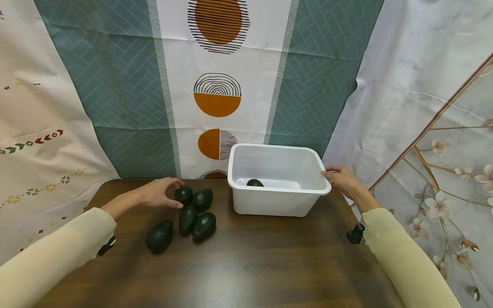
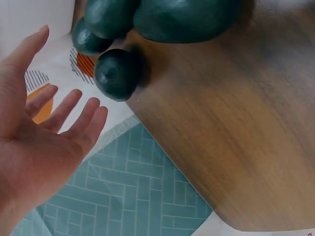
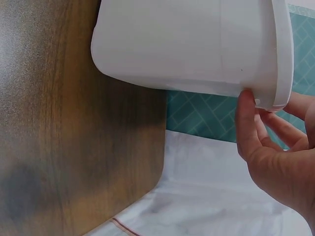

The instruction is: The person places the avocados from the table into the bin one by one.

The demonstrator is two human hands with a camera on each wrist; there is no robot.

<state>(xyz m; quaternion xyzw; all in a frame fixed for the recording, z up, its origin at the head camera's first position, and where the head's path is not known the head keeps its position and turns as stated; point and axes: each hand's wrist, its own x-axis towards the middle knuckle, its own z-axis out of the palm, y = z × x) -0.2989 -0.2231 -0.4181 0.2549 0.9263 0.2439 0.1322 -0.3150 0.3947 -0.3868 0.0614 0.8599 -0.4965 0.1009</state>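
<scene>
Just beyond the fingertips of the left hand (image 1: 159,193): the near avocado (image 1: 183,193), one of a group of four on the brown counter (image 1: 277,261). Left fingers spread and lightly curved, holding nothing. The lone avocado (image 1: 159,236) sits apart from the group, on the person's side of those fingers. The right hand (image 1: 344,179) pinches the end rim of a white bin (image 1: 271,203), thumb and fingers gripping. Inside, at the end away from the right fingers, lies the binned avocado (image 1: 254,183) (only its upper part shows over the front rim).

Step in hand, as I read it: reaching for fruit to go in the bin, one in, five out. Next move probably calls for the left fingers to close round the near avocado without rolling its neighbours, while the right fingers steady the bin.

Views differ. Head view sets the left fingertips right at the near avocado; left wrist view shows a gap between. Right wrist view shows a fingertip against the bin's outer wall, below the rim, hidden from the head view; only the latter shows the bin's inside.
</scene>
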